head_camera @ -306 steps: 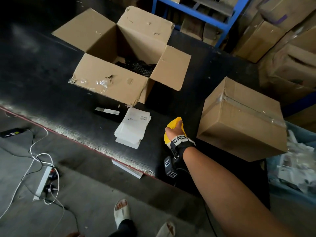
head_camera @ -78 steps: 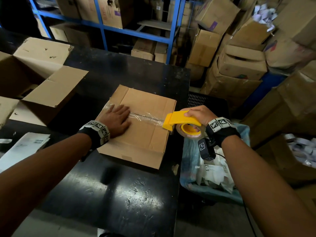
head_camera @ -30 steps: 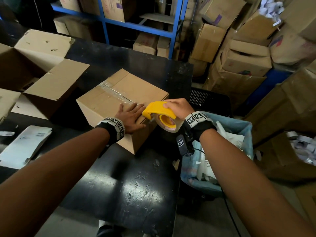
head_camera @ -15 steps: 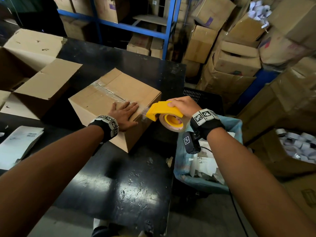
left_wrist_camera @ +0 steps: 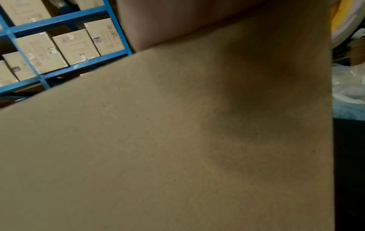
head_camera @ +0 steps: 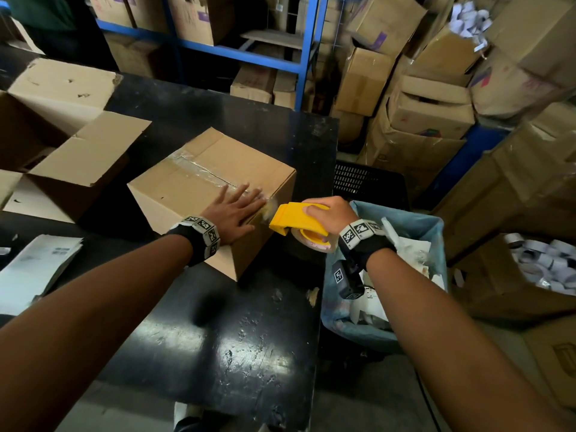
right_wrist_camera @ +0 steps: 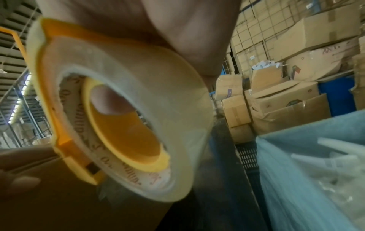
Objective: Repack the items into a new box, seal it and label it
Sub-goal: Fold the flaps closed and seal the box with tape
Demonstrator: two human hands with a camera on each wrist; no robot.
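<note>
At the far left an open box (head_camera: 46, 145) stands with its flaps spread on the black table (head_camera: 237, 338), likely the old carton, with a stack of papers (head_camera: 34, 269) nearer the table's edge, possibly the labels. In the middle sits the closed box (head_camera: 199, 188), a strip of clear tape (head_camera: 199, 169) running along its top seam. The left hand (head_camera: 232, 210) lies flat on it near the right edge, fingers straight and spread, probably to hold the tape end down and steady the box. Just beside it the right hand (head_camera: 324, 213) grips the yellow tape dispenser (head_camera: 296, 221), fingers curled over its top, seemingly tearing the strip. Right of the table, a blue-lined bin (head_camera: 405, 219) holds scraps.
</note>
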